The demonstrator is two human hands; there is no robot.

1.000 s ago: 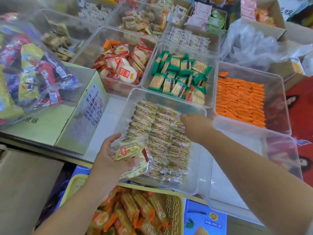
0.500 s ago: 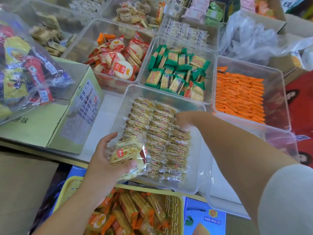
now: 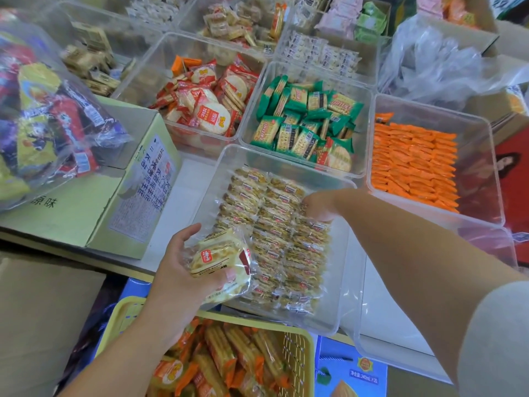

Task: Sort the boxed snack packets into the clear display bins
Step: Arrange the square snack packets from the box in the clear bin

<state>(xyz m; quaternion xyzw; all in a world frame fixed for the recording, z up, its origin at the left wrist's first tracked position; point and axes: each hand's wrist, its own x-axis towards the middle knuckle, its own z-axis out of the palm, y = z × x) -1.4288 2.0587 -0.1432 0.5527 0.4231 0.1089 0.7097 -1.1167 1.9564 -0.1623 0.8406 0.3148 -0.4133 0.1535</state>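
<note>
Left hand (image 3: 183, 270) clamps a loose stack of packets (image 3: 220, 262) over the bin's (image 3: 340, 316) near-left corner; thin grip, stack may fan and spill. Right hand (image 3: 317, 206) presses curled on the rows (image 3: 274, 233); holding anything, cannot tell. Rows may skew.

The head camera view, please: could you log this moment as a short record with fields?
left hand: holds a stack of clear-wrapped cracker packets
right hand: fingers down on the packet rows in the near bin
near bin: three neat rows, right side bare
neighbouring bins: green packets, orange packets
yellow basket: orange-wrapped snacks
</note>
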